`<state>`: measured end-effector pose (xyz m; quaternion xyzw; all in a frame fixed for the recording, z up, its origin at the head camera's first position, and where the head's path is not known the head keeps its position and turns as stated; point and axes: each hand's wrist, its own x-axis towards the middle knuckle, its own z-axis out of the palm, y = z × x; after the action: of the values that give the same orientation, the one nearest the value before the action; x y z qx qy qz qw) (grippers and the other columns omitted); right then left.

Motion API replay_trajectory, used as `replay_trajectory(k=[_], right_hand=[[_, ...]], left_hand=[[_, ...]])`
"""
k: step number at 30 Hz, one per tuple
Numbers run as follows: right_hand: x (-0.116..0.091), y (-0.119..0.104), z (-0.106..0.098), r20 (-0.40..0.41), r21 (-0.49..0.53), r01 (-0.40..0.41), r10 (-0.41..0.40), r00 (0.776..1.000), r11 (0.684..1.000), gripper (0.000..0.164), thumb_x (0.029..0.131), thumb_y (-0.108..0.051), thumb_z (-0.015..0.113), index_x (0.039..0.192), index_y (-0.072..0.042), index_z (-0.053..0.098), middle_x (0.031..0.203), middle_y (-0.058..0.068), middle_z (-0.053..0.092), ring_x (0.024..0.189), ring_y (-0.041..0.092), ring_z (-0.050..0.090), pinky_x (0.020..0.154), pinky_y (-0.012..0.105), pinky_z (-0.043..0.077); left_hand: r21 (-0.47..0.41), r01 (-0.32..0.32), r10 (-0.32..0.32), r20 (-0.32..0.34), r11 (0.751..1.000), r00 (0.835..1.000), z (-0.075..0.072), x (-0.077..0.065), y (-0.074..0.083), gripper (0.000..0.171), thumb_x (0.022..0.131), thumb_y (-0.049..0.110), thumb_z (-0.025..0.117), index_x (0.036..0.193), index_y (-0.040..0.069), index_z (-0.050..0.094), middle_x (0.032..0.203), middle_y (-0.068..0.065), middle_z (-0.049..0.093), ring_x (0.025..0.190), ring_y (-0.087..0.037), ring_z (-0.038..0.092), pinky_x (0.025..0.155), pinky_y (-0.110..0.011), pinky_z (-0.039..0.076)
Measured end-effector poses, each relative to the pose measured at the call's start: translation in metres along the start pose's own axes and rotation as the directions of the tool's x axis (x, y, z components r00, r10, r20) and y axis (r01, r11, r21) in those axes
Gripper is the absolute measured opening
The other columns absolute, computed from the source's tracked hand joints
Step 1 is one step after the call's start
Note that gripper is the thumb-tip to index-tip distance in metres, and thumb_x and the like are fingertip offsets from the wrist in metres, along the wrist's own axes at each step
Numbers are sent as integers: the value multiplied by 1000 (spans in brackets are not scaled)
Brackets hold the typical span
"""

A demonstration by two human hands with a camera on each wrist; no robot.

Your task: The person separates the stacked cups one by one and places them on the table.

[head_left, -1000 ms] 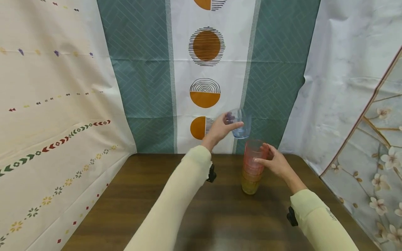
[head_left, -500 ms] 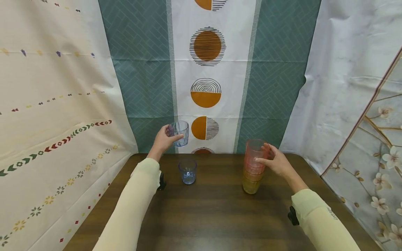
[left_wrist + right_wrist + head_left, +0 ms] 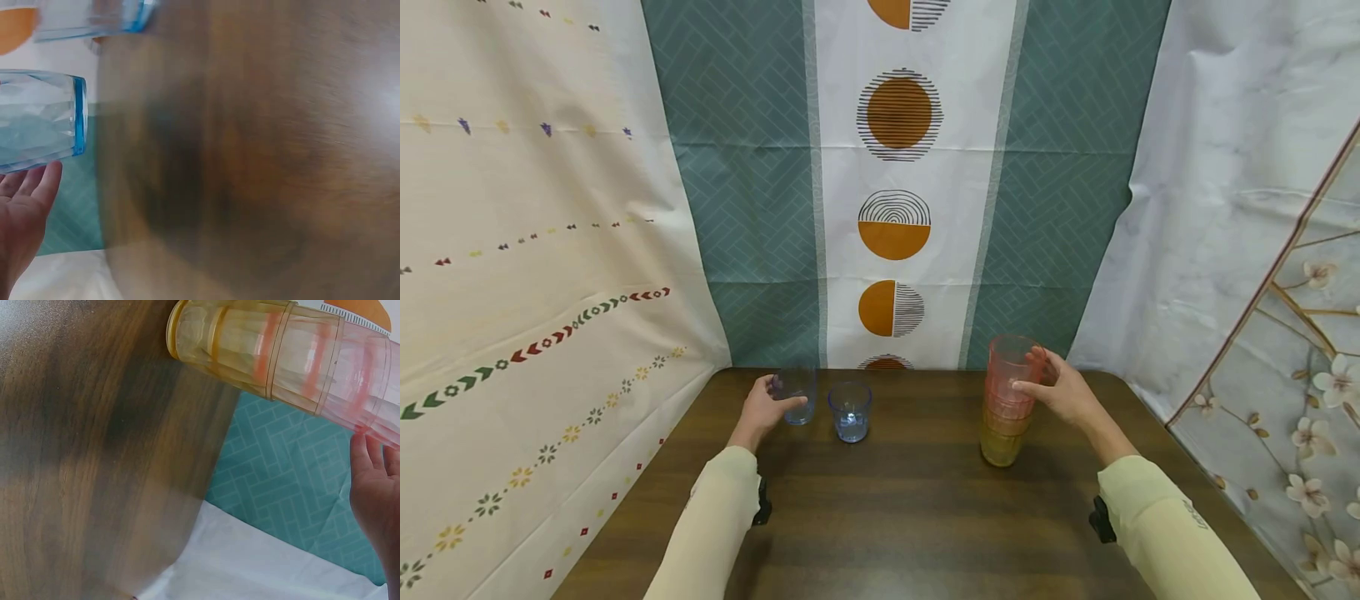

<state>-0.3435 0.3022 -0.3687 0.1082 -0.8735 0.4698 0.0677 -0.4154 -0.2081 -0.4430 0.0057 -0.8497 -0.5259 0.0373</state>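
Observation:
My left hand grips a clear blue drinking glass by its side, thumb in front and fingers behind. In the left wrist view this glass has a bright blue base, low over the tabletop. Just right of it stands a second blue glass, upright on the table. On the right, my right hand holds the upper part of a tall nested stack of glasses, pink above and yellow at the bottom. The right wrist view shows fingertips against the pink part of the stack.
The dark wooden table carries the glasses near its back edge. Behind it hangs a green and white curtain with orange circles. Patterned cloths flank both sides, a cream one on the left and a floral one on the right.
My left hand has carried the blue glass from above the stack to the left, then down beside the other blue glass. The right hand has stayed at the stack.

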Motion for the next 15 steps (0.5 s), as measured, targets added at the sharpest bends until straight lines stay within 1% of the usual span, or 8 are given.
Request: replay_trajectory(k=[6,9,12,15], right_hand=[[0,0,1,-3,7,5,-5,1000,1000,89,94,-30,71,155,5,17,156,26,30,142,45,27,108,60,33],[-1,0,1,-3,19,2,-2,1000,1000,88,94,-30,71,155,4,18,156,26,29,143,45,27,108,60,33],[0,1,1,-6,26,3,-3,1000,1000,88,93,-30,71,155,4,18,156,26,29,143,45,26,109,60,32],[0,2,1,-8,31,-1,1,1000,1000,89,93,-30,72,155,4,19,157,25,29,144,44,26,109,60,32]], left_hand=[[-8,24,-24,0,1000,1000,11,-9,-22,92,86,26,79,149,-7,21,151,-31,30,139,-46,31,111,-55,32],[-21,40,-40,-1,999,999,15,-12,-28,92,85,24,80,148,-7,21,150,-32,31,138,-46,33,110,-56,33],[-37,38,-38,8,999,999,17,-12,-31,96,84,22,81,150,-7,17,151,-32,28,139,-47,31,111,-57,31],[-32,39,-37,41,999,998,16,-9,-27,108,84,27,81,155,-3,5,157,-31,18,142,-47,23,113,-58,25]])
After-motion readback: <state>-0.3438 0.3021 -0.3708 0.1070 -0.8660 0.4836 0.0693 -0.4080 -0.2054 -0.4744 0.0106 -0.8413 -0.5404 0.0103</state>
